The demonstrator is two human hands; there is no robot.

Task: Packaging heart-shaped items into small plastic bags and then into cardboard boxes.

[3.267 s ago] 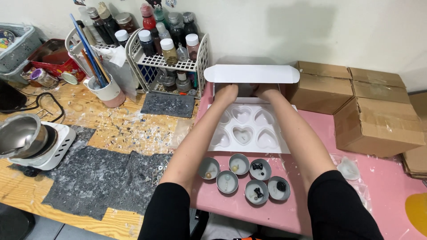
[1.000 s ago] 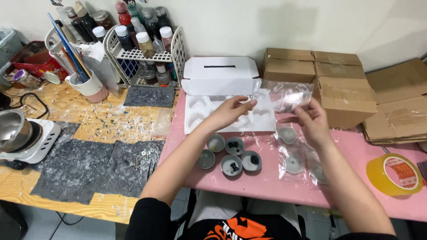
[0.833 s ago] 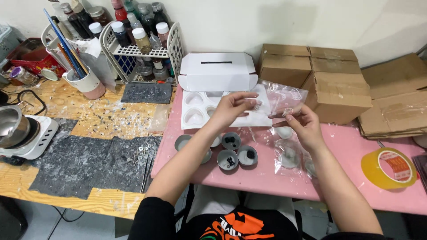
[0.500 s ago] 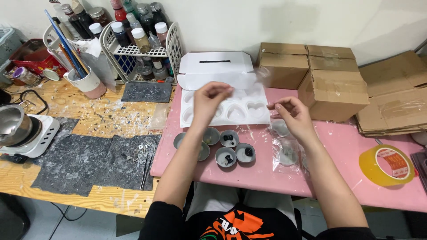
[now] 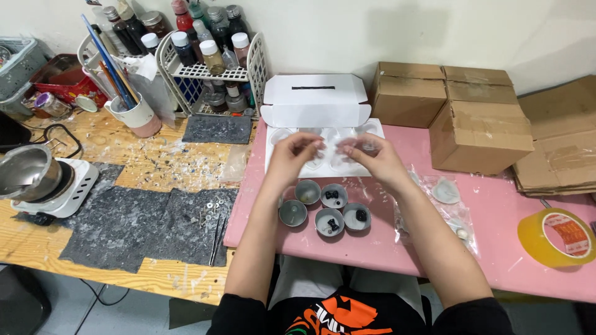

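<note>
**Both hands pinching a clear bag above the heart tray**

The person sits at the pink table top with both hands raised over the white plastic tray of heart-shaped cavities, which lies in front of the open white cardboard box. The left hand and the right hand face each other, fingers drawn together in a pinch on what looks like a thin clear plastic bag; it is blurred, so I cannot tell just where each fingertip grips. Just below the wrists stand 5 small grey round cups, some holding dark little pieces. More clear plastic packets lie to the right, well short of the yellow roll of tape.

To my eye, a film this flimsy handles best with light pinches near its mouth, hands kept close together and low over the tray, so anything slipping out lands there rather than among the cups.
</note>
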